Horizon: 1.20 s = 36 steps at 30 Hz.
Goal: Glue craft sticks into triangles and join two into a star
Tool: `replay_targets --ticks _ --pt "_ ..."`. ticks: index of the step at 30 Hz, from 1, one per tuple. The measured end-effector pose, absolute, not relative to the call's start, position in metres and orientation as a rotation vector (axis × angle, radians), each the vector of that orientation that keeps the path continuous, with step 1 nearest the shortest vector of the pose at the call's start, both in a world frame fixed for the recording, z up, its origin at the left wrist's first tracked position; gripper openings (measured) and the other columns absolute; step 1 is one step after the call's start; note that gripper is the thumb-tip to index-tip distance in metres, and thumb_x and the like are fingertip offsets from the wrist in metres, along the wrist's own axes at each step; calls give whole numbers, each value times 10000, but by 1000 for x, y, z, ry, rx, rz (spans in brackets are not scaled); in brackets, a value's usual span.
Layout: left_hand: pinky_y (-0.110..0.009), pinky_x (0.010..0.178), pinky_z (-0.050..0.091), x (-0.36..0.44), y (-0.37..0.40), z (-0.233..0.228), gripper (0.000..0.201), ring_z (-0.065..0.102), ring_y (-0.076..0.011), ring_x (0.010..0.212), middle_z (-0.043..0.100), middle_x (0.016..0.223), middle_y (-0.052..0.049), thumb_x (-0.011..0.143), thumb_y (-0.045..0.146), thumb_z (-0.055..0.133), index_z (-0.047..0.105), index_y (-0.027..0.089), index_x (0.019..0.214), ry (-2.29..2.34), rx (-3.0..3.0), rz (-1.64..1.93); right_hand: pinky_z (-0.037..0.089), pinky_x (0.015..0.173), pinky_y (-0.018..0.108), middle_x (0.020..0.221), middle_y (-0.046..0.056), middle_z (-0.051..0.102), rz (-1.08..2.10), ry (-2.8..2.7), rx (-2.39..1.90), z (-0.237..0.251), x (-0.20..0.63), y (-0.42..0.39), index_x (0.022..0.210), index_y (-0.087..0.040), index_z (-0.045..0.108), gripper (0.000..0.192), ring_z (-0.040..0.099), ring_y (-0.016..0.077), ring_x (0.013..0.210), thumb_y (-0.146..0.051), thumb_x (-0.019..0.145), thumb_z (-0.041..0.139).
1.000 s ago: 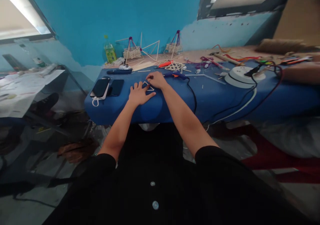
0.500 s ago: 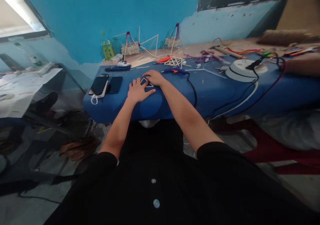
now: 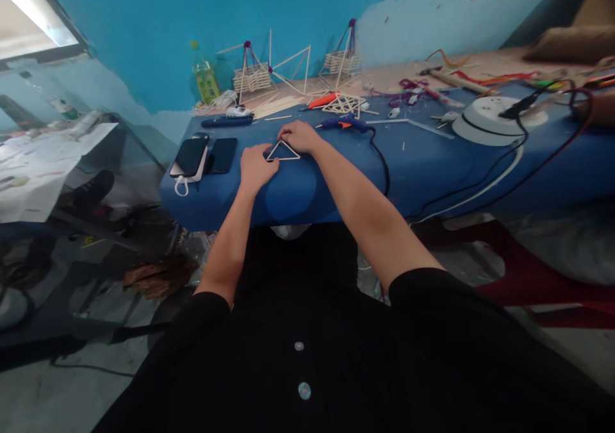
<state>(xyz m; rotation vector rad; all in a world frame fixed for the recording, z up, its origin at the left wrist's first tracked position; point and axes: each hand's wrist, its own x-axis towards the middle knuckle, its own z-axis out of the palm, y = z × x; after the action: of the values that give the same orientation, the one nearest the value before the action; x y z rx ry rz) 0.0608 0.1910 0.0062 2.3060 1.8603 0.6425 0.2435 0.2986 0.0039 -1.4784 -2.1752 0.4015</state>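
A small triangle of thin wooden sticks (image 3: 291, 158) lies on the blue-covered table (image 3: 216, 204) in front of me. My left hand (image 3: 256, 167) grips its left corner between thumb and curled fingers. From the far side, my right hand (image 3: 298, 137) closes on the top corner, its fingertips partly hidden. Just right of that hand rests a dark blue glue gun (image 3: 343, 123) with an orange trigger. Behind it are a flat lattice of sticks (image 3: 346, 105) and an orange-handled tool (image 3: 323, 100).
Two phones, one on a white power bank (image 3: 191, 159), lie at left. Stick structures (image 3: 252, 77) and a bottle (image 3: 205, 82) stand along the wall. A round power strip (image 3: 500, 122) trails cables over the front edge at right. Another person's hand (image 3: 583, 107) shows beyond it.
My left hand has gone from spread fingers over the sticks to gripping the triangle's left corner. More of the triangle shows now. The view has shifted slightly.
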Motion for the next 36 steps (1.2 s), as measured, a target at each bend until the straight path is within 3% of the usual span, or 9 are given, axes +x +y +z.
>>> replay_targets --ticks 4,12,17,20,24,29,33,36 --pt "-513 1319 452 61 196 -1 520 632 -356 1427 741 1497 -97 1015 342 627 704 233 1518 1836 2304 683 520 1153 383 1205 103 826 407 -2146 -1485 2 244 298 1111 -137 848 350 721 269 1187 -139 958 533" --pt "-559 1195 540 56 209 -24 482 711 -376 1226 793 1240 -144 876 184 750 770 173 1357 1666 2287 1084 554 1112 441 1022 93 800 423 -2054 -1464 4 252 294 954 -142 796 182 716 267 1043 -197 914 628" --pt "-556 1191 539 55 213 -27 504 714 -379 1226 799 1237 -148 840 144 759 776 158 1344 1583 2319 1123 644 867 440 744 64 707 722 -1873 -1409 5 252 296 807 -187 722 53 663 233 768 -161 814 676" --pt "-540 1183 551 52 213 -27 553 727 -375 1229 807 1246 -148 801 114 767 780 157 1352 1547 2294 1164 645 787 435 697 60 671 870 -1761 -1362 7 249 295 755 -205 677 95 604 209 687 -116 776 701" --pt "-491 1123 591 47 215 -26 584 767 -338 1152 827 1217 -141 764 80 753 794 136 1344 1475 2220 1216 614 741 379 730 55 681 974 -1649 -1303 14 249 288 779 -199 654 141 567 173 672 -77 801 721" --pt "-407 1043 625 43 223 -26 424 796 -250 1042 865 1081 -61 832 57 650 838 192 1188 1424 1916 1352 480 583 250 787 33 708 1010 -1630 -1183 25 248 281 832 -189 641 148 534 118 644 -68 824 725" --pt "-393 1027 626 39 226 -22 439 803 -239 1065 873 1075 -54 853 13 571 848 182 1148 1422 1754 1345 421 550 235 753 18 693 951 -1702 -1100 32 245 280 837 -181 663 154 533 114 644 -41 800 713" --pt "-406 1043 616 36 222 -18 447 800 -251 1058 871 1055 -59 836 -5 614 851 177 1169 1435 1869 1244 426 570 252 713 12 659 899 -1744 -1084 36 243 280 814 -181 663 183 538 122 651 -11 785 722"
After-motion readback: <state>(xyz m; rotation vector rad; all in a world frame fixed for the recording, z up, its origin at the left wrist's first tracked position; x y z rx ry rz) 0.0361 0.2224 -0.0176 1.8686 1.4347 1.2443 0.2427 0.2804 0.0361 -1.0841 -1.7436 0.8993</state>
